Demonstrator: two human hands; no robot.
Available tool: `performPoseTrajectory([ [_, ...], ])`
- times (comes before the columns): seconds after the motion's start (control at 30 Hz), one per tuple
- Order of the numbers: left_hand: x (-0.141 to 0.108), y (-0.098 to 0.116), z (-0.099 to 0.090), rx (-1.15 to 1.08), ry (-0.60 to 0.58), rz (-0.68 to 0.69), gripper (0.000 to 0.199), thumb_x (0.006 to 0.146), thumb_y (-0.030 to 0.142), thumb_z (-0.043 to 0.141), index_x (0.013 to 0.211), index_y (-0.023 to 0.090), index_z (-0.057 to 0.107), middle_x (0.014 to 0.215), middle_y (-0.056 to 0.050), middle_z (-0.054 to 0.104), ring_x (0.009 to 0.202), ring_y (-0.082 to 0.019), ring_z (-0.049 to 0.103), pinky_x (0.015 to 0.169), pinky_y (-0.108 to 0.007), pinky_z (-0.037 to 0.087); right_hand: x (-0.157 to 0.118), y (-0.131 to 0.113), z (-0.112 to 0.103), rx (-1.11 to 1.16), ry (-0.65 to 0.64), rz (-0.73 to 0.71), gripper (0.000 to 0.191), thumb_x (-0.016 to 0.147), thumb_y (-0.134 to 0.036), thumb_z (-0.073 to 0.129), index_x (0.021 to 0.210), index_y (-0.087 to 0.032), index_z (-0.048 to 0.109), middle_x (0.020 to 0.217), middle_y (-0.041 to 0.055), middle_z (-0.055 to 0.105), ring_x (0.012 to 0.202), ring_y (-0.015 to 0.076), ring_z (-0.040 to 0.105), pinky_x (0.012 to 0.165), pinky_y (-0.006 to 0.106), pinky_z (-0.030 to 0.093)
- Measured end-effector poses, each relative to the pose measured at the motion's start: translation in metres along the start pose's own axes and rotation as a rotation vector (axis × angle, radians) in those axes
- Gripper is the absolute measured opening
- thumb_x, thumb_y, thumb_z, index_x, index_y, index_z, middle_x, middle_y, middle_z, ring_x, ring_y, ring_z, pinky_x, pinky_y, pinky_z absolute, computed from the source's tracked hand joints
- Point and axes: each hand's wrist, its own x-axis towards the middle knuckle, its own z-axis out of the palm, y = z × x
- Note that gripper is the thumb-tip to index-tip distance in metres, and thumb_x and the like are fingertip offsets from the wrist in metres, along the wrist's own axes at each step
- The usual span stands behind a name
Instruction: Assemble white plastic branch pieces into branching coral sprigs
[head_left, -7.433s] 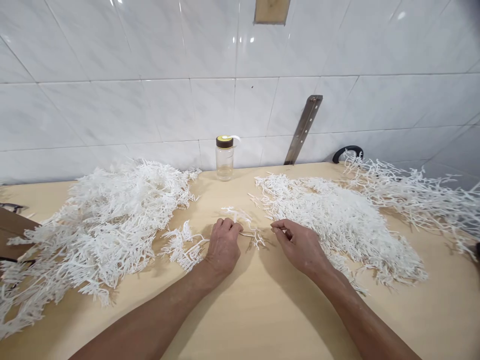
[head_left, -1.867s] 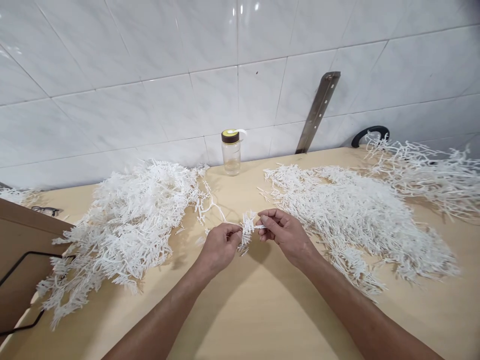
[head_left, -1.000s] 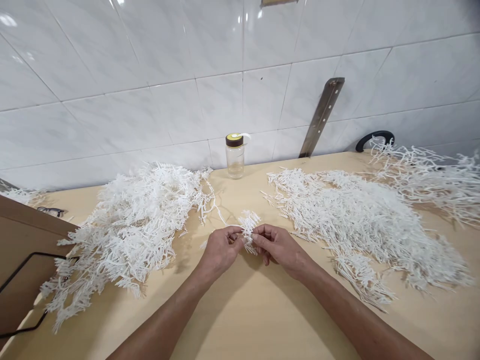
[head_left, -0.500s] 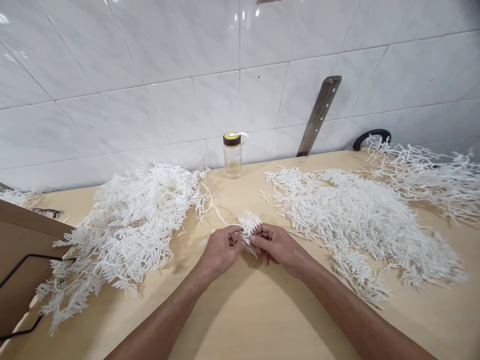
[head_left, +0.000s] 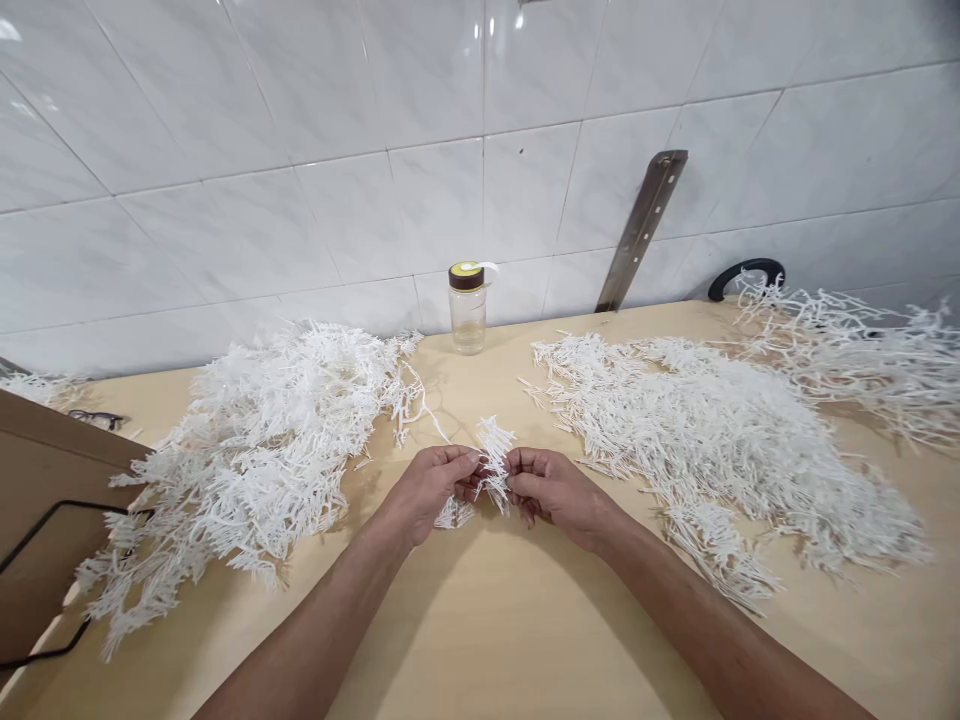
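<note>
Sprig (head_left: 495,462) on the near side of bottle (head_left: 467,312) was pinched between left hand (head_left: 429,488) and right hand (head_left: 559,494), probably to steady its fine branches; exact fingertip contact was partly hidden

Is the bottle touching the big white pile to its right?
Apart. The head view shows bare tabletop between the bottle and the near edge of the pile.

From where I'm watching, I can't read any text, label, brand, number or sign, neither on the bottle (head_left: 467,318) nor on the metal strip (head_left: 641,232) against the wall.
</note>
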Motion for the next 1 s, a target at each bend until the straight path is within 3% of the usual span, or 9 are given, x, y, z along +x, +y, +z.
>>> performPoseTrajectory([
  [0.23, 0.004, -0.007, 0.0, -0.023, 0.076, 0.029, 0.03, 0.062, 0.039, 0.077, 0.065, 0.012, 0.065, 0.065, -0.003, 0.06, 0.057, -0.012, 0.054, 0.058, -0.026, 0.043, 0.003, 0.006, -0.002, -0.014, -0.032, -0.037, 0.007, 0.07, -0.017, 0.064, 0.077, -0.018, 0.061, 0.062, -0.0037, 0.06, 0.046, 0.0069, 0.05, 0.046, 0.02, 0.045],
  [0.4, 0.004, -0.009, 0.002, -0.021, 0.158, 0.031, 0.026, 0.064, 0.036, 0.074, 0.061, 0.013, 0.062, 0.059, -0.002, 0.058, 0.052, -0.009, 0.048, 0.051, -0.022, 0.036, 0.002, 0.004, 0.001, -0.028, -0.06, -0.055, 0.007, 0.075, -0.021, 0.065, 0.081, -0.018, 0.062, 0.065, -0.0025, 0.062, 0.048, 0.0081, 0.054, 0.047, 0.021, 0.046],
  [0.6, 0.004, -0.012, 0.007, 0.092, 0.271, 0.08, 0.019, 0.067, 0.031, 0.068, 0.062, 0.015, 0.06, 0.053, 0.001, 0.056, 0.048, -0.01, 0.047, 0.049, -0.023, 0.034, -0.004, 0.001, 0.004, -0.102, -0.118, -0.068, 0.029, 0.083, -0.044, 0.067, 0.091, -0.017, 0.061, 0.083, 0.0029, 0.068, 0.051, 0.011, 0.063, 0.045, 0.021, 0.041],
  [0.73, 0.006, -0.016, 0.011, 0.263, 0.382, 0.194, 0.013, 0.069, 0.028, 0.066, 0.065, 0.016, 0.062, 0.058, 0.0, 0.061, 0.053, -0.012, 0.052, 0.052, -0.023, 0.038, -0.003, 0.005, 0.004, -0.19, -0.049, -0.061, 0.039, 0.081, -0.054, 0.068, 0.087, -0.017, 0.058, 0.076, 0.0019, 0.065, 0.052, 0.0128, 0.063, 0.046, 0.022, 0.04],
  [0.83, 0.005, -0.017, 0.014, 0.264, 0.368, 0.224, 0.012, 0.069, 0.026, 0.067, 0.066, 0.016, 0.061, 0.061, -0.001, 0.062, 0.057, -0.012, 0.055, 0.056, -0.023, 0.041, 0.0, 0.009, 0.005, -0.24, 0.013, -0.057, 0.039, 0.08, -0.054, 0.069, 0.083, -0.017, 0.055, 0.068, 0.0, 0.063, 0.05, 0.0135, 0.062, 0.044, 0.022, 0.037],
  [1.0, 0.001, -0.012, 0.017, 0.08, 0.291, 0.151, 0.018, 0.07, 0.031, 0.07, 0.068, 0.016, 0.06, 0.06, 0.0, 0.061, 0.054, -0.011, 0.052, 0.052, -0.022, 0.038, 0.001, 0.008, 0.006, -0.206, 0.043, -0.062, 0.025, 0.082, -0.04, 0.067, 0.082, -0.019, 0.054, 0.067, -0.0019, 0.062, 0.048, 0.0121, 0.061, 0.042, 0.021, 0.034],
])
